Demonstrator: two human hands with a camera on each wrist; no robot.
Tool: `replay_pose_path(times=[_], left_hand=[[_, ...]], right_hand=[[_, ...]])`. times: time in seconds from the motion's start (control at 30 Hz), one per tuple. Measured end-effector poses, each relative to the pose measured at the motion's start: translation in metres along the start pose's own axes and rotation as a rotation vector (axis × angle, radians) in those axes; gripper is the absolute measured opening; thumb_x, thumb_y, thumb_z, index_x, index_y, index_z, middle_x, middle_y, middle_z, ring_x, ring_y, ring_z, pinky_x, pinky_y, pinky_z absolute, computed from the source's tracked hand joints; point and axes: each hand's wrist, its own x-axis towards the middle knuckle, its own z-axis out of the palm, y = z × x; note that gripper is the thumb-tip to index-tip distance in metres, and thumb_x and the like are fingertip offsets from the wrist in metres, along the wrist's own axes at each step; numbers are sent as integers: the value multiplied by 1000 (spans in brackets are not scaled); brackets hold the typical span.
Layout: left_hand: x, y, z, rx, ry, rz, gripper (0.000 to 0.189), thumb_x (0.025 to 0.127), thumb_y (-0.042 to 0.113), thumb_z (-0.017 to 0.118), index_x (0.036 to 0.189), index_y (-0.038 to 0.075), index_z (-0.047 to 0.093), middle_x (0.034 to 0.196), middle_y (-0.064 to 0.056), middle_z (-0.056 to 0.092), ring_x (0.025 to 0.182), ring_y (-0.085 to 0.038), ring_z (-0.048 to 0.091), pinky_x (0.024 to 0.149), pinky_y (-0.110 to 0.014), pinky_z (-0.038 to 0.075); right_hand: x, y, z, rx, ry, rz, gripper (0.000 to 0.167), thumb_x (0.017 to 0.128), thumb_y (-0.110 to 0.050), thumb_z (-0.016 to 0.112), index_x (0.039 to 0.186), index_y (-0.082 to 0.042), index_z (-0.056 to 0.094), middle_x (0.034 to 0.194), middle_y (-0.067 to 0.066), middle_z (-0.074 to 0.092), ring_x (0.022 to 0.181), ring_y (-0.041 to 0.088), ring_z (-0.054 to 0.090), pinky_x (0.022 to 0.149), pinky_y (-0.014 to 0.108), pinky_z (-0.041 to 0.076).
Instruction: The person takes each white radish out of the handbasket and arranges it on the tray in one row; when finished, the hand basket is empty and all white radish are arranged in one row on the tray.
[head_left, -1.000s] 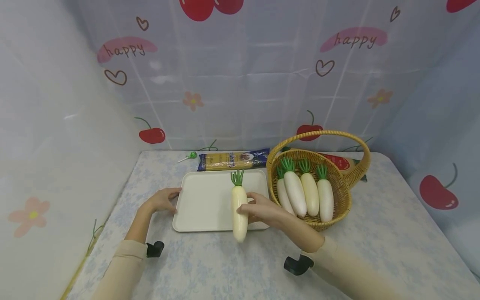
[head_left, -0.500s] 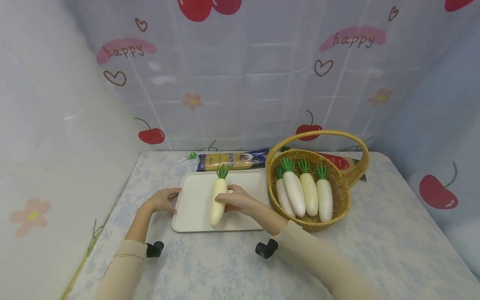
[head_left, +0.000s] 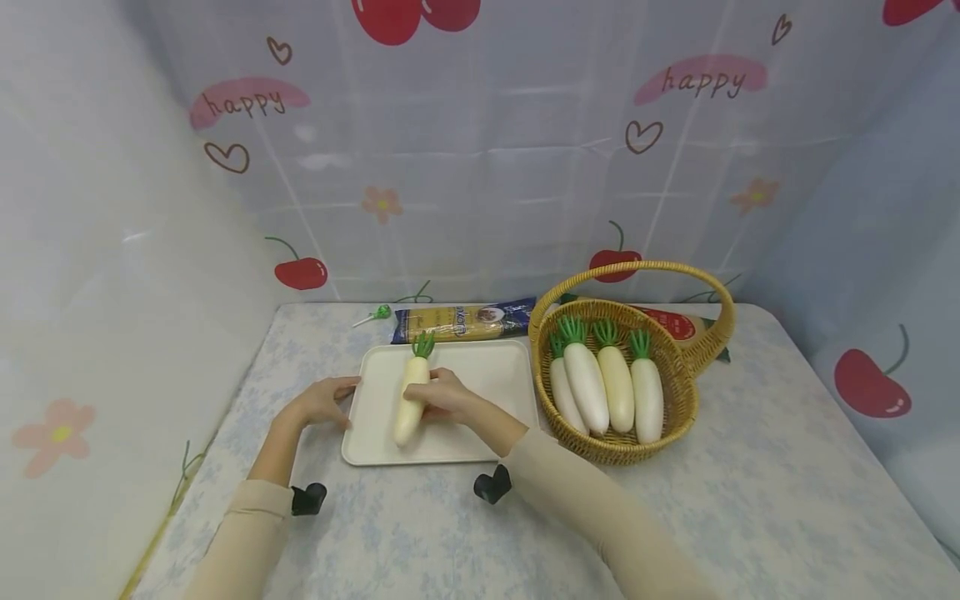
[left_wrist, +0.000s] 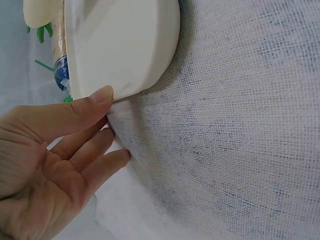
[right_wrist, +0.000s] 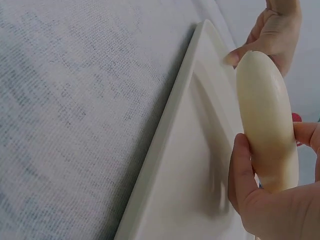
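Note:
A cream-white radish (head_left: 410,396) with green leaf stubs is in my right hand (head_left: 442,396), above the left half of a white rectangular tray (head_left: 480,450). In the right wrist view the thumb and fingers (right_wrist: 244,167) grip the radish (right_wrist: 265,105) from opposite sides, and a gap shows between it and the tray floor. My left hand (head_left: 321,402) is at the tray's left edge. In the left wrist view its thumb (left_wrist: 102,95) touches the rim of the tray (left_wrist: 130,45), while the other fingers are loosely bent beside it.
Right of the tray stands a wicker basket (head_left: 622,452) with a tall handle, holding several radishes (head_left: 586,387). Behind the tray lie a blue and yellow pasta packet (head_left: 457,323) and a green lollipop (head_left: 382,312). A red and green package (head_left: 675,325) is partly hidden behind the basket.
My right hand has carried the radish leftward from the tray's right part to its left half, tilting it slightly. The left hand has stayed at the tray's edge.

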Motion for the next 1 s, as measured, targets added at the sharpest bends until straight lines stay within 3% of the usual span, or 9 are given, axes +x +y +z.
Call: replay_pose_path(times=[0.57,1.0], left_hand=[[-2,2,1,-20,-17,12,87,69,-3,77,143,-7,31,141,-29,37,131,-44,35,107,-55,30],[-3,1,0,-37,-8,28,87,67,-5,77,142,-7,33,141,-28,37,131,-44,34,108,-55,28]], right_hand=[[21,-1,25,-113,39,-3,61,74,-13,73,124,6,42,90,12,54,73,28,67,65,37,59],[18,-5,42,-146,101,-22,50,74,-15,75,111,2,46,86,10,54,67,26,67,63,36,60]])
